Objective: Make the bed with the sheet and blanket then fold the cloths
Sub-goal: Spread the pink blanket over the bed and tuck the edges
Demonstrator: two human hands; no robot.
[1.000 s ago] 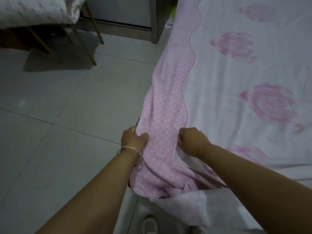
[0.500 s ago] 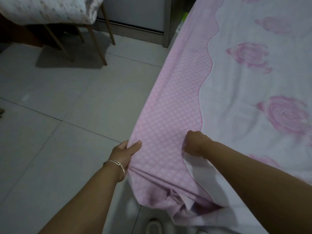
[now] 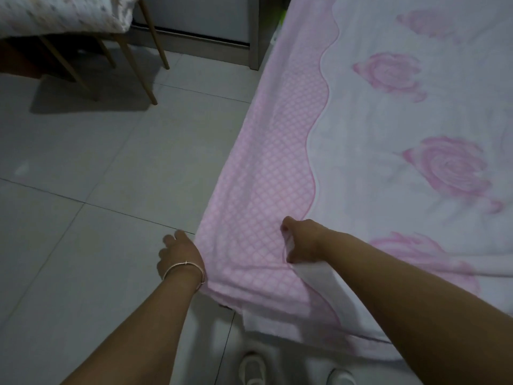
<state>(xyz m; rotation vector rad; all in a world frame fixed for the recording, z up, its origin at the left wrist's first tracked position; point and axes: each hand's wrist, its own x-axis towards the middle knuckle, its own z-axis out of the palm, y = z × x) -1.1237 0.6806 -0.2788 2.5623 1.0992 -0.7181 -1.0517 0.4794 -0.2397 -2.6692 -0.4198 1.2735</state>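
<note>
A white blanket with pink roses (image 3: pixel 416 120) and a pink checked border (image 3: pixel 277 168) lies spread over the bed, its border hanging over the left side. My right hand (image 3: pixel 302 241) grips a fold of the blanket where the pink border meets the white part, near the bed's front corner. My left hand (image 3: pixel 180 254), a bangle on its wrist, rests against the border's outer edge with its fingers loosely spread over the floor; its thumb is hidden. The blanket's white underside (image 3: pixel 319 298) is turned up below my right hand.
Grey floor tiles (image 3: pixel 97 176) fill the left side. A chair with wooden legs (image 3: pixel 144 70) and a flowered quilt (image 3: pixel 63 12) on it stands at the back left. A grey cabinet (image 3: pixel 208 26) stands behind it. My shoes (image 3: pixel 252 368) show at the bottom.
The bunched pink border has been pulled flat and smooth along the bed's side. My left hand has let go of the border and now lies beside its edge. My right hand still grips.
</note>
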